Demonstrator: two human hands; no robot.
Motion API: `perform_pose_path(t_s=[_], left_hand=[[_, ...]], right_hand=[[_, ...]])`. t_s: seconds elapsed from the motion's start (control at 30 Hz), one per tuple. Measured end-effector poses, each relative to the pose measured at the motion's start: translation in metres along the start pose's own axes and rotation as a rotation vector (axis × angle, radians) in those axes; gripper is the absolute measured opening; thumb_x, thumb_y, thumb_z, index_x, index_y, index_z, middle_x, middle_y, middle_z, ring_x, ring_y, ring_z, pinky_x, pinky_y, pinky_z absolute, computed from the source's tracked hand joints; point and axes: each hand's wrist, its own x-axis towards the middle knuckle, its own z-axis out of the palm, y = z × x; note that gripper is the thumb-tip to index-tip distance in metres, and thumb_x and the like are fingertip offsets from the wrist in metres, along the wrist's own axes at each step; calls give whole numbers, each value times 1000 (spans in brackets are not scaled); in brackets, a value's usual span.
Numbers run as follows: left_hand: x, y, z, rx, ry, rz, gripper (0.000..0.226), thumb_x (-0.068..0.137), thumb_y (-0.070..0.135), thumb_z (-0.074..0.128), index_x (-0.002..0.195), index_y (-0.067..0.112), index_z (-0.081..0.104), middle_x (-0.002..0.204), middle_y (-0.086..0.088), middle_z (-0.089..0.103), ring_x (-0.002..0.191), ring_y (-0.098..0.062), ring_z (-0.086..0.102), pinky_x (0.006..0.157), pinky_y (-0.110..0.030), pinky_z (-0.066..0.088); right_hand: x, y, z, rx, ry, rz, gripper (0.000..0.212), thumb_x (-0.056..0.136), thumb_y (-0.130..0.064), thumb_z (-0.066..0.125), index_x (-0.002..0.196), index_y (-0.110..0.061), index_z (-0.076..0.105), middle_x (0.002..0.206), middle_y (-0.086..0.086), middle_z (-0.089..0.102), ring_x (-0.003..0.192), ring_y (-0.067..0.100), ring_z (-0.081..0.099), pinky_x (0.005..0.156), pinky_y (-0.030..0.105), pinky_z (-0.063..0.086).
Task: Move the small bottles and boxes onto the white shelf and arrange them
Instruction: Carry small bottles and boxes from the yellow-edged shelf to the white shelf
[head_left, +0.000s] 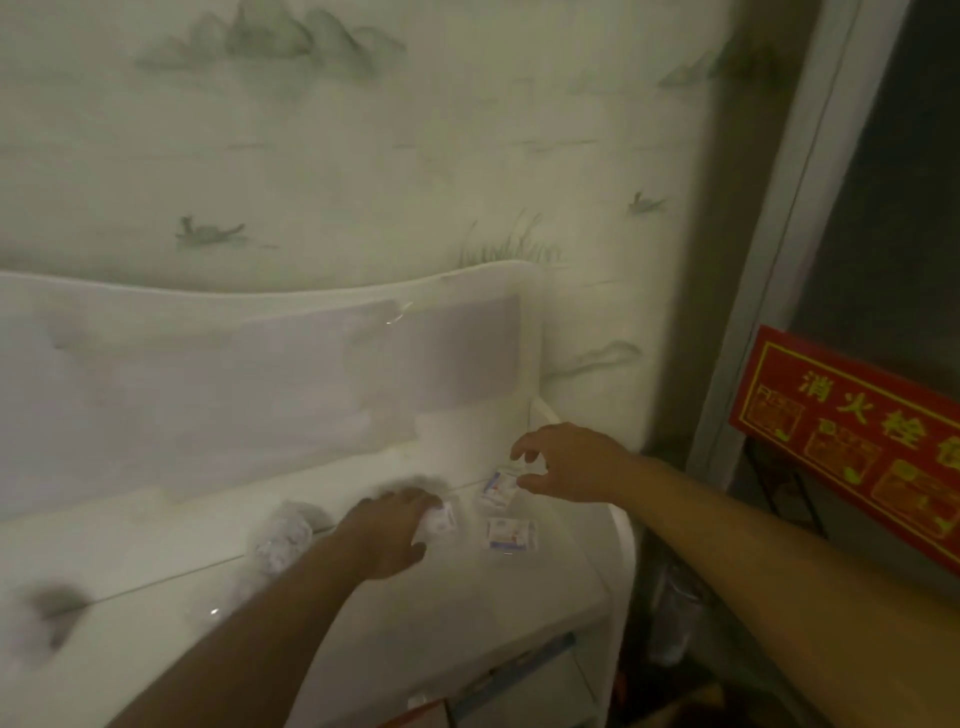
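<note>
Reaching in from the lower left of the head view, the left hand (392, 530) lies on the white shelf (519, 587) with its fingers curled over a small white box (440, 521), gripping it near the shelf's right end. The right hand (563, 462) comes in from the right and hangs just above a second small box (497, 487), white with blue and red print; its thumb and fingers are spread and loosely bent, holding nothing, with the thumb tip close to that box's right edge. A third small box (511, 534) of the same print lies flat on the shelf just in front of the second one and to the right of the left hand, apart from both hands. Left of the left forearm sits a blurred pale bundle (283, 538), too soft to identify. Behind the shelf rises a white back panel (260, 374) against wallpaper (363, 156) painted with faint mountains and boats. A red sign (852, 426) with yellow characters stands at the right.
</note>
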Motion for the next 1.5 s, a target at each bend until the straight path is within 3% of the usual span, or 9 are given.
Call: perform_pose_path(t_s=[0.23,0.43,0.63,0.87,0.97,1.03,1.13,1.27,1.5], left_hand=[[-105,-62,-75,2,81,-105,50,92,44,51,139,38,40,148,12,40,131,-14,44,105,-32,39],[-244,-155,-118,124,60,-339,45,94,45,50,138,40,41,145,13,44,127,-12,48,104,-31,39],[-406,-227,-124,97,193,-446,43,92,45,55,134,42,45,142,13,47,127,-12,46,102,-27,37],[-600,-307,-86,-78,327,-570,43,91,36,61,133,34,50,141,8,50,121,-11,50,97,-27,45],[-673,-331,-54,-110,271,-635,40,92,31,61,129,38,49,136,7,53,107,-5,50,85,-20,39],[-711,-348,-36,-111,240,-695,41,91,32,62,130,36,51,135,7,54,108,-6,53,88,-19,41],[-747,-365,-13,-123,251,-745,41,91,35,61,130,36,52,134,11,56,109,-6,55,93,-20,44],[-777,-380,14,-85,167,-730,42,91,39,57,132,42,48,137,16,51,118,-5,52,98,-22,43],[-807,-444,57,-164,85,-708,43,92,43,55,134,45,43,141,16,47,119,-3,49,98,-19,43]], right_hand=[[42,-93,-16,-68,63,-238,41,90,-44,59,127,-30,56,125,-4,61,119,19,52,100,35,43],[47,-211,-27,-182,82,-380,43,91,-44,55,131,-28,53,128,0,59,120,22,52,99,37,43],[18,-354,-22,-156,136,-441,46,91,-45,57,134,-30,50,130,-3,57,122,18,50,100,34,40],[-33,-545,8,-182,138,-553,46,92,-43,59,135,-27,52,132,1,55,120,19,51,95,31,40],[-59,-604,22,-199,107,-601,48,93,-41,59,137,-25,50,134,1,54,120,21,51,96,31,39],[-70,-634,29,-212,111,-632,48,93,-40,59,137,-24,51,133,1,55,120,20,52,96,30,40],[-74,-672,40,-232,100,-672,48,93,-40,58,137,-22,51,133,1,56,120,20,52,95,28,41],[-66,-722,62,-251,75,-694,48,89,-46,60,133,-29,52,130,2,57,118,22,53,99,41,46],[-27,-796,107,-259,23,-747,46,93,-46,54,134,-27,50,129,1,56,117,19,51,97,36,45]])
